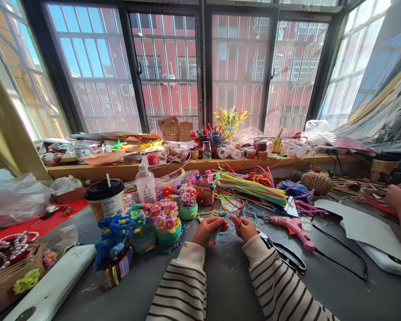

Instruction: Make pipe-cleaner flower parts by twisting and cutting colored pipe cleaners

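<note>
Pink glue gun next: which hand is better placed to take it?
Right, I'd judge. The pink glue gun lies nearer the right hand than the left hand. Both seem to pinch something small, so the right would likely need freeing first.

left forearm and right forearm extend forward, converging; left hand and right hand face each other, near but apart, fingers curled inward.

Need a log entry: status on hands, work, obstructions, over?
Left hand pinching small red piece. Right hand close by, its hold unclear. Scissors beside right sleeve, pink glue gun beyond; neither between hands.
</note>
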`<state>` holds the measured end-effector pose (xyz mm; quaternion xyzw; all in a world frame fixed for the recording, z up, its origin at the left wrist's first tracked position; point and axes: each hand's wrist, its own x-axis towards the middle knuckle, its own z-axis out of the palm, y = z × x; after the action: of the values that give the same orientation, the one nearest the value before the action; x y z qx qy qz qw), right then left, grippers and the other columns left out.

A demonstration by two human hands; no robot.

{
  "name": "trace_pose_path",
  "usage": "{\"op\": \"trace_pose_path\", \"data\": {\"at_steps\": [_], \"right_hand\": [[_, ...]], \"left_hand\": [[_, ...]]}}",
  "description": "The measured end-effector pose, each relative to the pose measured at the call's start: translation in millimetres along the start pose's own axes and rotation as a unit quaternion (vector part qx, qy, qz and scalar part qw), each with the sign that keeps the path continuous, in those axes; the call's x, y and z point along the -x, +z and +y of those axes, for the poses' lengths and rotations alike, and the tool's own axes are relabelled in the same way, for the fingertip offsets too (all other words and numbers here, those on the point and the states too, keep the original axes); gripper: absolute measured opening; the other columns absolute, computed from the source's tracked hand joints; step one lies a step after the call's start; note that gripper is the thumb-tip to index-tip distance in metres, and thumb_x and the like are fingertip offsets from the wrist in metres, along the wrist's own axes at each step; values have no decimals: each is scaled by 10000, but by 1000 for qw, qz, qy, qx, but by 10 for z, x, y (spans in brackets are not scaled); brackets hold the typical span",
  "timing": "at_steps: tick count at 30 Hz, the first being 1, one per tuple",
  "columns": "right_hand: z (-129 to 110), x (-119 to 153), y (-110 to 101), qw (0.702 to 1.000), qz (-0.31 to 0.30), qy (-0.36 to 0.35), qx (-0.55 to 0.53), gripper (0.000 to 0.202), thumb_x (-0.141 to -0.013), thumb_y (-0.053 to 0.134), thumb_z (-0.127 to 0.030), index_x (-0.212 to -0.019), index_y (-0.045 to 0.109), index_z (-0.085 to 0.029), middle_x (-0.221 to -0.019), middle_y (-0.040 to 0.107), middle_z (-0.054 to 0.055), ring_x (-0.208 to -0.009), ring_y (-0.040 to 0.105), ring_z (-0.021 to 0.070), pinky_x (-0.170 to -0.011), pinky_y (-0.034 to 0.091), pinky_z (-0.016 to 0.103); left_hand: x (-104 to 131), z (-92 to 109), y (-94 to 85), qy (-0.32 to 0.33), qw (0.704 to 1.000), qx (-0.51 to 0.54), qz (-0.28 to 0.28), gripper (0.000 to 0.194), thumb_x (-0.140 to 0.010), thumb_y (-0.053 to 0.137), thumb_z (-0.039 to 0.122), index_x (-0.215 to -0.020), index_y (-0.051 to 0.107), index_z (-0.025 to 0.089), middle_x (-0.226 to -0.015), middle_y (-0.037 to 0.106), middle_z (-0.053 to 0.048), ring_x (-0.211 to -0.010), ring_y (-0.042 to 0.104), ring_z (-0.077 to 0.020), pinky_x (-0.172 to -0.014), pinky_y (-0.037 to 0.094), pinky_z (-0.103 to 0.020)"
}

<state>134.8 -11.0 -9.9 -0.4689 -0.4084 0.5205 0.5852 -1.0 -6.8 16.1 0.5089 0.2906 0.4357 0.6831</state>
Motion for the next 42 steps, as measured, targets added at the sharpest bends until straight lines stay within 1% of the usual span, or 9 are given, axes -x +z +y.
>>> {"op": "trace_pose_path", "data": {"at_steps": [4,12,19,25,30,34,36,39,42], "right_hand": [[-11,-8,-12,998,-6,-12,-59,440,-433,604,-503,-677,578,-138,-309,203,-120,-286,140,8,-321,84,174],[13,-44,-42,996,15,-11,-83,374,-454,621,-454,-652,570,-140,-304,229,-113,-276,155,6,-312,82,172],[50,-41,-42,998,-27,-5,-55,297,-481,606,-429,-611,572,-164,-304,249,-106,-276,183,12,-304,114,169],[114,-51,-9,998,-60,19,-32,386,-442,614,-471,-617,559,-132,-322,296,-91,-285,218,18,-313,138,181],[68,-21,8,998,-59,3,2,420,-437,597,-511,-617,556,-134,-311,275,-98,-278,187,11,-312,109,179],[2,1,-3,999,-27,-7,41,470,-479,531,-575,-623,565,-129,-289,230,-106,-263,170,15,-308,106,180],[-2,12,4,997,-36,-20,69,508,-498,472,-624,-581,560,-130,-285,257,-93,-260,193,24,-306,120,184],[30,36,39,987,-92,-47,120,567,-512,376,-686,-429,499,-138,-284,293,-63,-274,233,32,-317,152,189],[66,58,70,970,-160,-75,164,621,-526,290,-718,-389,480,-143,-293,311,-48,-287,249,35,-329,174,189]], "left_hand": [[-15,-38,-25,-33,999,-18,-35,170,-569,591,316,-611,638,158,-593,619,-19,-578,549,-129,-615,402,-237],[0,-10,-3,-31,999,5,-17,171,-562,599,296,-645,646,154,-624,632,-31,-606,555,-131,-623,403,-229],[37,12,42,-77,992,-37,-91,216,-601,547,354,-647,620,156,-653,633,-43,-654,568,-157,-637,393,-247],[-1,-19,27,-99,994,-36,-29,206,-527,617,330,-637,529,181,-624,631,-6,-593,574,-147,-521,366,-210],[-5,-46,13,-120,992,-42,-16,217,-504,633,288,-661,536,173,-607,632,-21,-527,565,-131,-469,348,-197],[-7,-50,-31,-89,996,-2,-3,194,-530,624,276,-639,516,156,-600,625,-14,-528,562,-114,-523,381,-204],[-20,-59,-50,-60,998,25,5,199,-545,622,267,-661,519,142,-589,617,-17,-502,551,-104,-519,382,-201],[-41,-73,-60,-24,998,57,-1,171,-580,600,257,-664,525,128,-567,601,-18,-466,528,-91,-494,376,-199],[-48,-69,-50,-7,998,66,-22,149,-601,576,260,-644,521,128,-513,567,-4,-417,496,-89,-449,366,-211]]}}
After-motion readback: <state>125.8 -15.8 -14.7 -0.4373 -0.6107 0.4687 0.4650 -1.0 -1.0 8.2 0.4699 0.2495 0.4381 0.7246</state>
